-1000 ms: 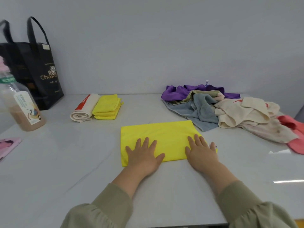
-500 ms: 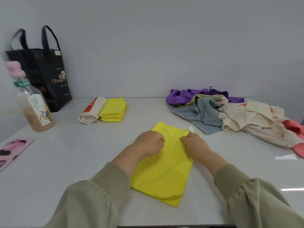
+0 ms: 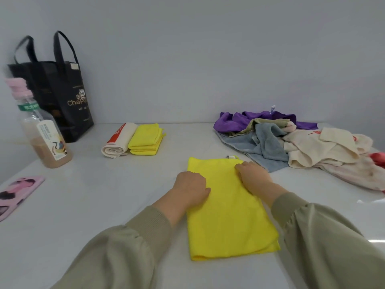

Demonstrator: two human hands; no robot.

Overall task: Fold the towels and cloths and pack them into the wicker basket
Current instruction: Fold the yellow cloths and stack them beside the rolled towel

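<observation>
A yellow cloth (image 3: 229, 215), folded in half, lies lengthwise on the white table (image 3: 100, 197) in front of me. My left hand (image 3: 191, 189) sits at its left edge with curled fingers and the thumb on the fabric. My right hand (image 3: 255, 178) holds the far right corner, beside a small white tag. A folded yellow stack (image 3: 145, 139) and a rolled cream towel (image 3: 118, 141) lie at the back left. Unfolded cloths are heaped at the back right: purple (image 3: 239, 122), grey-blue (image 3: 268, 144), cream (image 3: 325, 147). No wicker basket shows in view.
A black tote bag (image 3: 60, 97) stands against the wall at the far left. In front of it is a plastic bottle (image 3: 45, 138) of brown drink. A pink flat case (image 3: 16, 195) lies at the left edge. A red cloth (image 3: 378, 159) peeks in at the right edge.
The yellow cloth was spread sideways under both flat palms. Both hands picked it up by its corners, turned it, and laid it down lengthwise, folded in half.
</observation>
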